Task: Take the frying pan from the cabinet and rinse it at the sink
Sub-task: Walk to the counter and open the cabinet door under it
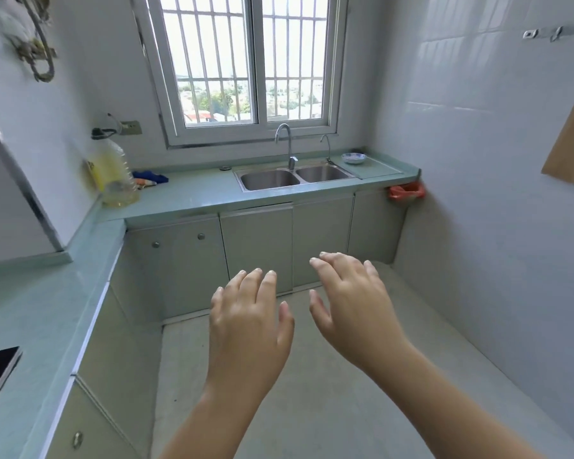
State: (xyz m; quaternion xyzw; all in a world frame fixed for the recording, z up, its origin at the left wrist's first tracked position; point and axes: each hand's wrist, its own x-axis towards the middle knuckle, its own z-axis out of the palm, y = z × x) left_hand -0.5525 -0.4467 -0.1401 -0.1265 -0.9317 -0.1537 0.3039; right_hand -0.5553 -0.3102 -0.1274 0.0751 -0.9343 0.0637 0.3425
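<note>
Both hands up in front, nothing held. Left hand (249, 321) has fingers spread, grip released; right hand (348, 309) the same, palm down, grip released. Both hang over the pale floor (312, 409), well short of the far units.

Frying pan: not in view. All pale grey-green cabinet doors (256, 250) under the far run are closed, so it's presumably behind one of them; can't tell which. The two doors at far left carry round metal knobs (201, 236); the ones under the sink show none that I can see.

Double-bowl stainless steel sink (295, 177) sits in the far mint-green bench (193, 197) below the barred window (256, 61), with a tall curved chrome tap (287, 140) between the bowls. Both bowls look empty.

Also on the bench: a clear plastic jug of yellow oil (113, 173) at far left, a blue cloth (150, 177) beside it, and a small blue-patterned bowl (353, 157) right of the sink.

Handling, my guess: the pan will be rigid metal and head-heavy off the handle. Take the handle close to the body, support the rim with the second hand on the lift out. Once wet it gets slippery, so hold tighter at the tap.
</note>
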